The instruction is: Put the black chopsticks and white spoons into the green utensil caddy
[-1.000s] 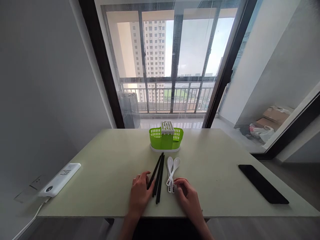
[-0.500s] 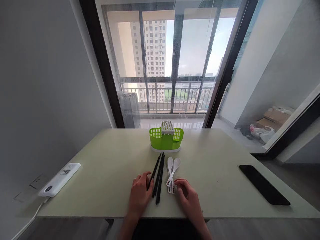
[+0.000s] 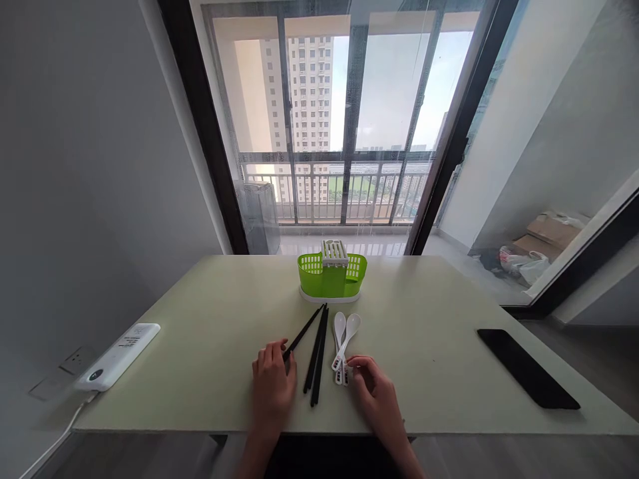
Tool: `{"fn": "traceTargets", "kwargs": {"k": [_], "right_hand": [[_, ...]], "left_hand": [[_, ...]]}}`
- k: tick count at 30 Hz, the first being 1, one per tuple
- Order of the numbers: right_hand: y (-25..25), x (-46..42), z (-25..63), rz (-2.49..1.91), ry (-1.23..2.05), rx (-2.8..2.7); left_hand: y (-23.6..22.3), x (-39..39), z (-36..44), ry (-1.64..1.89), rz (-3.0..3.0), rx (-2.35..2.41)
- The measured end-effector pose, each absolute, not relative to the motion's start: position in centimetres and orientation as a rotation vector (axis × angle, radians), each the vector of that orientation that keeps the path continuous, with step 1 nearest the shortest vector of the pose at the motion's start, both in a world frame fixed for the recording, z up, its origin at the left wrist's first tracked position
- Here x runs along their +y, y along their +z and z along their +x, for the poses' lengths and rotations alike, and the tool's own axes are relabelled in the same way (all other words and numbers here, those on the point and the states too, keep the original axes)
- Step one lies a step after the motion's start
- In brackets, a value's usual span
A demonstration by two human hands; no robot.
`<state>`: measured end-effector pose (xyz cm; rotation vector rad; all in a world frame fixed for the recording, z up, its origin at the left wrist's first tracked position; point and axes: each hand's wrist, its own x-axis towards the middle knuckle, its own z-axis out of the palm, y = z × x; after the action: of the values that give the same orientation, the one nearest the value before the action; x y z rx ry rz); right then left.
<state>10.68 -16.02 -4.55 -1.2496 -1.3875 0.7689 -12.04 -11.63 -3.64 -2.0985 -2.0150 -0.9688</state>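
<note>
Several black chopsticks (image 3: 316, 354) lie on the pale table (image 3: 210, 346) in front of me. My left hand (image 3: 272, 386) pinches the near end of one black chopstick (image 3: 303, 331), which now angles away from the rest. Two white spoons (image 3: 344, 339) lie just right of the chopsticks, bowls pointing away. My right hand (image 3: 374, 392) rests at the spoon handles with its fingers curled on them. A green cutlery basket (image 3: 332, 274) with a white insert stands farther back at the table's middle.
A white power strip (image 3: 118, 356) lies at the table's left edge with its cable hanging off. A black phone (image 3: 528, 376) lies flat at the right. Beyond the table is a glass balcony door.
My left hand has drawn one chopstick's near end to the left, away from the others. My right hand stays at the spoon handles.
</note>
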Motion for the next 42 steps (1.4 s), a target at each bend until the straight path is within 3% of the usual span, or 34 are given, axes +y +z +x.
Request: {"fn": "traceTargets", "kwargs": {"k": [26,36,42], "right_hand": [[-4.8,-15.8,10.8,-1.257,0.778,-1.408],[-4.3,-15.9,10.8,-1.254,0.717,-1.397],[-4.8,-16.1,10.9,-1.26,0.742,-1.348]], "left_hand": [[-3.9,-10.8,-10.7,-0.539,-1.871,-2.126],[-4.7,-10.4,-10.8,-0.624,-1.889,-2.077],[-3.5,-11.3,-10.9,-0.913,-2.045,-2.132]]}}
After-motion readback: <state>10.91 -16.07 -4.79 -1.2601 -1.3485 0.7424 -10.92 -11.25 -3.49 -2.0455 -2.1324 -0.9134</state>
